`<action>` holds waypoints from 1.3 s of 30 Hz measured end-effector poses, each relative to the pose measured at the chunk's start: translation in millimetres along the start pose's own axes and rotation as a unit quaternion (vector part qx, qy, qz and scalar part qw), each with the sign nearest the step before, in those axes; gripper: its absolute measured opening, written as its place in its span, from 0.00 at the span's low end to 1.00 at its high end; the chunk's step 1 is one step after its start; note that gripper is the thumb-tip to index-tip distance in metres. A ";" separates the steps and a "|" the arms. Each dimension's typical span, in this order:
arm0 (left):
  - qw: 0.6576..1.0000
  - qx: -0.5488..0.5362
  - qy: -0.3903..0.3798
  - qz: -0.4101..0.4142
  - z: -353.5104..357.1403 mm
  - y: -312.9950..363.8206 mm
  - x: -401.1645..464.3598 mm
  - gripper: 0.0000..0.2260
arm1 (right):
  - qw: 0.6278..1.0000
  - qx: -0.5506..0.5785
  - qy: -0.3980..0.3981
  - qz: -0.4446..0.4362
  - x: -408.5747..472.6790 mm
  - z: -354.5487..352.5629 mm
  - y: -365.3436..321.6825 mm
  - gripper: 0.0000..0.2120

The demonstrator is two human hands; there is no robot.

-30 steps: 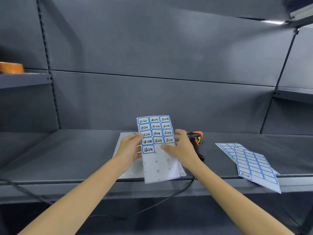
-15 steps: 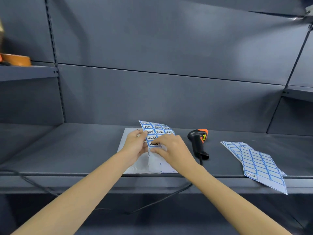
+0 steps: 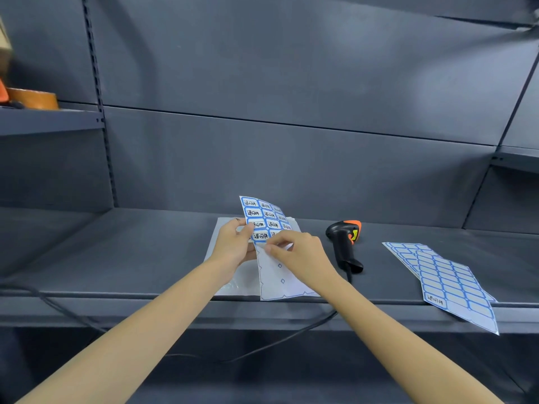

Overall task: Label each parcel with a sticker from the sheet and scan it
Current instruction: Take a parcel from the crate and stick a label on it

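While your left hand (image 3: pixel 233 243) grips the sticker sheet (image 3: pixel 267 228) and your right hand (image 3: pixel 297 249) pinches a sticker, the parcel (image 3: pixel 230 275) lies at the grey shelf's (image 3: pixel 131 252) front edge, scanner (image 3: pixel 344 246) beside it, spare sheets (image 3: pixel 446 278) overhanging right.

You are standing in a stockroom or a packing area of a warehouse. In front of you there is dark grey metal shelving (image 3: pixel 116 249) with slotted uprights (image 3: pixel 96 83) and plain back panels. On the shelf lie a corded barcode scanner (image 3: pixel 344 243), sheets of blue-framed labels (image 3: pixel 446 275) and a flat grey mailing bag (image 3: pixel 224 258). A roll of brown packing tape (image 3: pixel 32 98) sits on the higher shelf at left.
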State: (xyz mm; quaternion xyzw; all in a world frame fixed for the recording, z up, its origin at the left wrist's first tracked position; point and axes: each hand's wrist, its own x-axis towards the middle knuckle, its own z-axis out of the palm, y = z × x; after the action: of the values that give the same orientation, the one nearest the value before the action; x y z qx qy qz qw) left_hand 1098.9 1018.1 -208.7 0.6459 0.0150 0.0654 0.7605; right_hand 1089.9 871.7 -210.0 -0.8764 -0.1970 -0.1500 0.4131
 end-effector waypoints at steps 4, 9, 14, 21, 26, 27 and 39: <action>1.000 0.003 0.006 0.015 -3.4 -1.1 -0.3 0.07 | 0.998 0.052 0.002 0.035 -1.8 1.4 -0.1 0.03; 1.000 0.007 0.012 0.021 -8.3 -4.6 0.7 0.07 | 0.988 0.127 -0.001 0.092 -2.8 2.6 -0.3 0.06; 0.999 0.003 0.031 0.024 -14.6 -4.8 3.6 0.06 | 0.927 0.339 0.008 0.160 -2.3 4.7 2.7 0.06; 0.990 -0.078 0.109 0.036 -61.0 9.0 13.3 0.09 | 0.849 0.482 0.099 0.194 16.4 -21.4 27.4 0.04; 0.980 -0.052 0.187 0.036 -89.6 7.1 20.3 0.09 | 0.986 0.082 0.097 0.104 23.9 -4.7 48.8 0.04; 0.979 -0.048 0.196 0.035 -92.5 6.2 21.0 0.08 | 0.993 0.027 0.081 0.077 25.5 -0.6 50.2 0.05; 0.978 -0.041 0.205 0.026 -107.4 3.1 20.0 0.08 | 0.957 -0.259 -0.125 -0.029 42.8 11.8 55.7 0.09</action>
State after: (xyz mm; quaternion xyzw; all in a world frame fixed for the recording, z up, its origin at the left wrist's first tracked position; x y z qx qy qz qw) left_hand 1106.9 1126.3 -222.2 0.5874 0.1508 0.2169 0.7649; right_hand 1154.7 858.1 -236.0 -0.9588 -0.2272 -0.0973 0.1398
